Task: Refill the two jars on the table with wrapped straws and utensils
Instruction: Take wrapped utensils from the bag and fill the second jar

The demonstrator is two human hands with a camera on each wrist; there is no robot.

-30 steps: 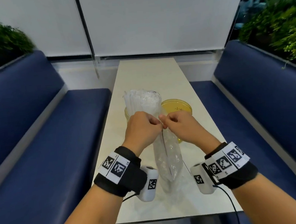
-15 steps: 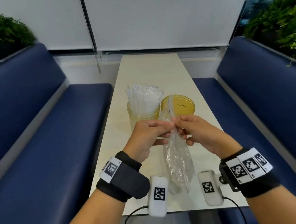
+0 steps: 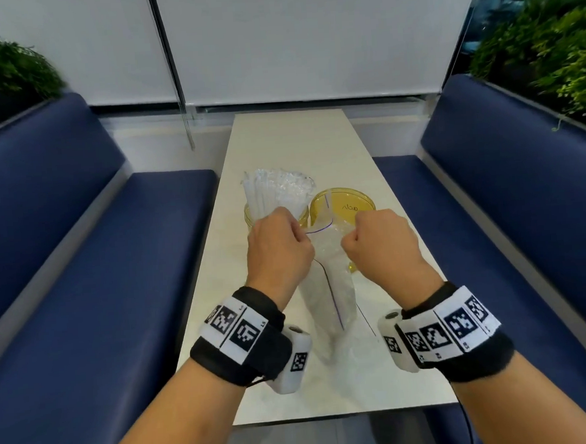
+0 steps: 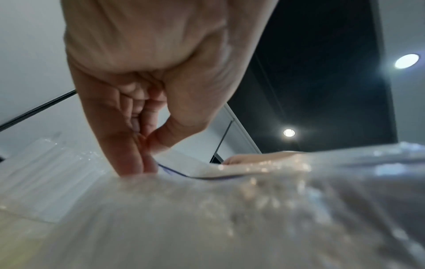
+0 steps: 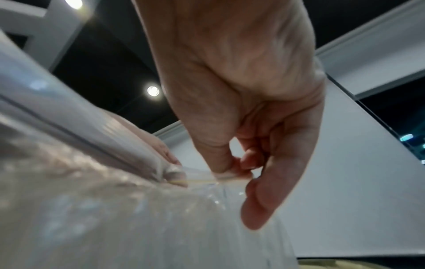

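A clear zip bag is held upright over the near half of the table, its lower end reaching down to the tabletop between the two wrists. The top edge of the bag, marked by a thin purple seal line, is pulled apart between the hands. The left hand is curled, and the left side of the bag's mouth is pinched between its thumb and fingertips, as is seen plainly in the left wrist view. The right hand is likewise curled, with the right side of the mouth pinched between thumb and forefinger; its other fingers are folded loosely beside the plastic. The bag's contents are glossy and crinkled, probably wrapped utensils, though the blur does not allow this to be settled.

Just beyond the hands, two yellow-tinted jars are set side by side on the table. The left jar is packed with wrapped straws, which stand upright and rise well above its rim. The right jar is seen open-topped through the bag's upper flap, and nothing can be made out inside it. Blue benches flank the table on both sides.
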